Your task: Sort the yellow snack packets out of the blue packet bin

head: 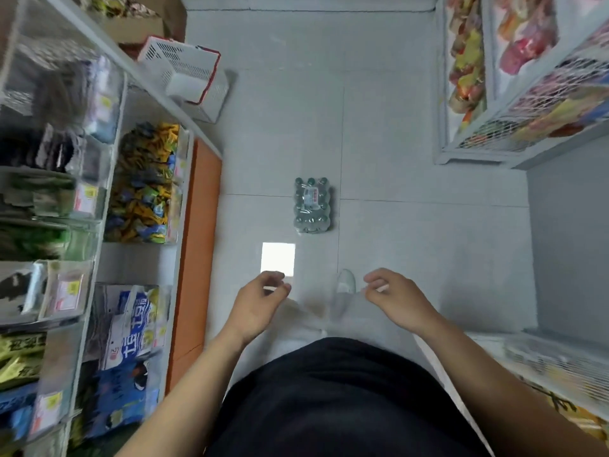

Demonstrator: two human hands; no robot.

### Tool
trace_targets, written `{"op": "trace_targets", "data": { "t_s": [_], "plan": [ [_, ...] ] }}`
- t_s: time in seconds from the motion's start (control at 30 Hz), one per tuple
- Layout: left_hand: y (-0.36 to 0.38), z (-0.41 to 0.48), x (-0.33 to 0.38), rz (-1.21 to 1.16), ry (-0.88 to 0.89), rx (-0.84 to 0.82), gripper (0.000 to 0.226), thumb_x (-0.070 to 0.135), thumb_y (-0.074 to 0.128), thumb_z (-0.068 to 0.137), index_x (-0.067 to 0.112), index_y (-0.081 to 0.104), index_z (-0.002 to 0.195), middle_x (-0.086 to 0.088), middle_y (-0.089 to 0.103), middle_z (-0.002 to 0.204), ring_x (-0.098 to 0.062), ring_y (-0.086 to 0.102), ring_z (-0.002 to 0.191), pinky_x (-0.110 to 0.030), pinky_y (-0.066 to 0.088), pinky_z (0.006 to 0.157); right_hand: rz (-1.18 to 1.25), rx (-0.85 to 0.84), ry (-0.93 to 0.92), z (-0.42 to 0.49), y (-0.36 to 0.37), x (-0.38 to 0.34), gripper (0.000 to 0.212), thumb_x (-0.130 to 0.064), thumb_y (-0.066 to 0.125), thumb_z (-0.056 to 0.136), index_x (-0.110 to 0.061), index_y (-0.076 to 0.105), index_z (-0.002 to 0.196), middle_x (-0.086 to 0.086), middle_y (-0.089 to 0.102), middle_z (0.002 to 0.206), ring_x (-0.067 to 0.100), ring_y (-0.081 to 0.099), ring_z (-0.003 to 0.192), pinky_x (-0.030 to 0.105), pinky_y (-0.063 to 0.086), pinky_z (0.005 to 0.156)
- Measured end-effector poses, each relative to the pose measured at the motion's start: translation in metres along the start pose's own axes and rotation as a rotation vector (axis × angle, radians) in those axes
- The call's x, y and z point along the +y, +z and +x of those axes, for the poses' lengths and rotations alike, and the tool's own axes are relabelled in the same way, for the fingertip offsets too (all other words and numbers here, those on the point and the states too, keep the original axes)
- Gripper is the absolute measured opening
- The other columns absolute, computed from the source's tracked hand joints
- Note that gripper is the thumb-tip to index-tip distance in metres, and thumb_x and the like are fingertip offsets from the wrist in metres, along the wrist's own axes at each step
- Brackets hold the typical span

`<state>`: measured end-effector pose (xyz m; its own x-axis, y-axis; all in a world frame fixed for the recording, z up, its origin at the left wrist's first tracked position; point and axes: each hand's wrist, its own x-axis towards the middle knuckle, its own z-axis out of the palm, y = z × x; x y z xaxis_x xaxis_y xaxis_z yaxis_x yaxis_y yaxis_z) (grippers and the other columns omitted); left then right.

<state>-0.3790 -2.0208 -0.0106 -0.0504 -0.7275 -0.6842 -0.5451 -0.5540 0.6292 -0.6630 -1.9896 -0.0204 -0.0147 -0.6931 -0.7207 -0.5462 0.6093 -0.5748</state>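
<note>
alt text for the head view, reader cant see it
A person's left hand and right hand hang loosely curled and empty over a shop aisle floor. A bin of yellow and blue packets sits on the shelves at left; a pack of water bottles lies ahead.

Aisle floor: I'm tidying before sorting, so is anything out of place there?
Yes. A shrink-wrapped pack of water bottles sits alone in the middle of the floor, right in the walkway, where it could trip someone.
</note>
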Motion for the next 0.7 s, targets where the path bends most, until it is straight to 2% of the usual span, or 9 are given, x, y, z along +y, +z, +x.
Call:
{"op": "trace_targets", "data": {
  "t_s": [0.17, 0.27, 0.4, 0.47, 0.53, 0.57, 0.63, 0.7],
  "plan": [
    [-0.039, 0.035, 0.022, -0.087, -0.036, 0.069, 0.014, 0.032, 0.063, 0.095, 0.027, 0.065, 0.108, 0.017, 0.068, 0.105, 0.005, 0.062, 0.096, -0.011, 0.044, 0.078, -0.094, -0.072, -0.095, 0.082, -0.035, -0.103, 0.02, -0.037, 0.065, 0.092, -0.031, 0.063, 0.111, -0.017, 0.064, 0.102, -0.002, 0.06, 0.086, 0.014, 0.042, 0.068],
    [-0.067, 0.07, 0.024, -0.161, -0.093, 0.112, 0.014, 0.033, 0.063, 0.095, 0.03, 0.066, 0.108, 0.015, 0.068, 0.105, 0.002, 0.063, 0.092, -0.018, 0.046, 0.076, -0.163, -0.103, -0.111, 0.133, -0.039, -0.161, 0.021, -0.038, 0.066, 0.092, -0.029, 0.064, 0.111, -0.018, 0.064, 0.102, -0.001, 0.06, 0.087, 0.013, 0.042, 0.065],
    [-0.117, 0.137, 0.031, -0.212, -0.109, 0.133, 0.008, 0.032, 0.063, 0.094, 0.035, 0.067, 0.099, 0.016, 0.069, 0.098, -0.002, 0.065, 0.084, -0.013, 0.043, 0.067, -0.255, -0.11, -0.105, 0.199, -0.031, -0.232, 0.023, -0.035, 0.065, 0.092, -0.026, 0.065, 0.113, -0.013, 0.066, 0.105, 0.009, 0.063, 0.093, 0.023, 0.045, 0.078],
    [-0.149, 0.172, 0.042, -0.203, -0.1, 0.112, 0.011, 0.026, 0.062, 0.092, 0.032, 0.068, 0.1, 0.014, 0.07, 0.101, -0.003, 0.065, 0.093, -0.014, 0.046, 0.078, -0.28, -0.135, -0.088, 0.225, -0.024, -0.266, 0.025, -0.035, 0.064, 0.093, -0.026, 0.064, 0.116, -0.015, 0.064, 0.104, 0.009, 0.061, 0.095, 0.025, 0.044, 0.08],
    [-0.181, 0.203, 0.059, -0.196, -0.099, 0.109, 0.019, 0.028, 0.064, 0.092, 0.025, 0.067, 0.111, 0.009, 0.069, 0.11, -0.007, 0.063, 0.102, -0.021, 0.047, 0.09, -0.299, -0.177, -0.086, 0.247, -0.018, -0.299, 0.027, -0.035, 0.063, 0.093, -0.027, 0.063, 0.118, -0.019, 0.062, 0.102, 0.006, 0.061, 0.093, 0.021, 0.043, 0.075],
    [-0.198, 0.218, 0.069, -0.196, -0.095, 0.119, 0.022, 0.03, 0.065, 0.092, 0.024, 0.066, 0.113, 0.009, 0.068, 0.111, -0.007, 0.063, 0.102, -0.021, 0.046, 0.089, -0.308, -0.185, -0.098, 0.257, -0.017, -0.315, 0.026, -0.035, 0.063, 0.093, -0.028, 0.063, 0.117, -0.02, 0.062, 0.101, 0.003, 0.061, 0.09, 0.016, 0.042, 0.071],
    [-0.23, 0.242, 0.09, -0.221, -0.084, 0.156, 0.024, 0.034, 0.065, 0.093, 0.024, 0.065, 0.115, 0.009, 0.067, 0.111, -0.004, 0.064, 0.096, -0.014, 0.045, 0.079, -0.323, -0.201, -0.139, 0.276, -0.018, -0.348, 0.022, -0.034, 0.064, 0.092, -0.028, 0.064, 0.113, -0.019, 0.065, 0.1, -0.003, 0.06, 0.083, 0.006, 0.039, 0.062],
    [-0.256, 0.264, 0.111, -0.247, -0.063, 0.197, 0.023, 0.033, 0.064, 0.093, 0.021, 0.065, 0.113, 0.008, 0.067, 0.111, -0.001, 0.064, 0.091, -0.007, 0.044, 0.068, -0.325, -0.2, -0.176, 0.298, -0.021, -0.38, 0.019, -0.032, 0.065, 0.092, -0.027, 0.064, 0.11, -0.016, 0.067, 0.102, -0.005, 0.059, 0.081, 0.004, 0.039, 0.06]
  ]
}}
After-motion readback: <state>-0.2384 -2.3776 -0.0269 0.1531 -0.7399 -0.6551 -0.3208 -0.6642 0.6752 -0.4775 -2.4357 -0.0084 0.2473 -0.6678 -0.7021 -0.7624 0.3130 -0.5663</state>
